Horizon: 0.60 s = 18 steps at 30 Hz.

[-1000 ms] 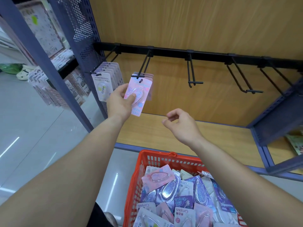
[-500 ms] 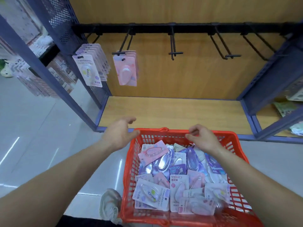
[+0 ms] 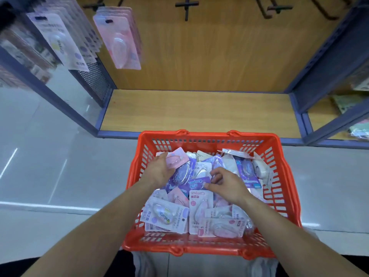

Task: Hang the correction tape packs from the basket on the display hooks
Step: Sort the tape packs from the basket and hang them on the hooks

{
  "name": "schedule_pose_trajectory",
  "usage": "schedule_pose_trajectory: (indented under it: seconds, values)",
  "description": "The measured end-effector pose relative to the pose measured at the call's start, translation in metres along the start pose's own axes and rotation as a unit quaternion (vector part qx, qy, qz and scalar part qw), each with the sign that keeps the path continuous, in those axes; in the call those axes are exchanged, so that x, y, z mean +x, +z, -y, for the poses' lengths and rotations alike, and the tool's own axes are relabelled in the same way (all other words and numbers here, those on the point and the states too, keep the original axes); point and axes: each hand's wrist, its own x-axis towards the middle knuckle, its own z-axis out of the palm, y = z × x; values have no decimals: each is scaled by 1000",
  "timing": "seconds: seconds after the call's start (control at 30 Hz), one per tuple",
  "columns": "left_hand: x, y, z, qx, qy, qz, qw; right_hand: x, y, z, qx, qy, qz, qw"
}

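An orange basket (image 3: 201, 135) on the floor holds several pink, purple and white correction tape packs. My left hand (image 3: 159, 170) is inside it at the far left and grips the end of a pink pack (image 3: 178, 158) lying on top of the pile. My right hand (image 3: 227, 183) is over the middle of the pile, fingers loosely curled, thumb tip touching a purple pack (image 3: 196, 182). Pink packs (image 3: 119, 41) hang on a hook at upper left. White packs (image 3: 60, 37) hang on the hook left of them. An empty black hook (image 3: 186, 6) is at top centre.
The wooden shelf base (image 3: 199, 110) lies behind the basket, framed by blue metal uprights (image 3: 319, 62). A perforated side panel (image 3: 95, 78) stands on the left. Grey floor tiles (image 3: 50, 156) spread out to the left. More goods sit on the right-hand shelf (image 3: 351, 100).
My left hand let go of the pink pack on the hook. Both hands came down into the basket, and the view tilted down with them. The left hand now grips a pink pack.
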Motion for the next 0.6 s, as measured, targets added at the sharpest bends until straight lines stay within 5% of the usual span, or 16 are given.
schedule_pose_trajectory:
  seconds: [0.17, 0.3, 0.6]
  values:
    - [0, 6, 4, -7, -18, -68, 998, 7, -10, -8, 33, -23, 11, 999]
    - [-4, 5, -3, 19, -3, -50, 999, 3, -28, -32, -50, -26, -12, 998]
    - [-26, -2, -25, -163, 30, -32, 986, -16, -32, -40, -63, -31, 47, 996]
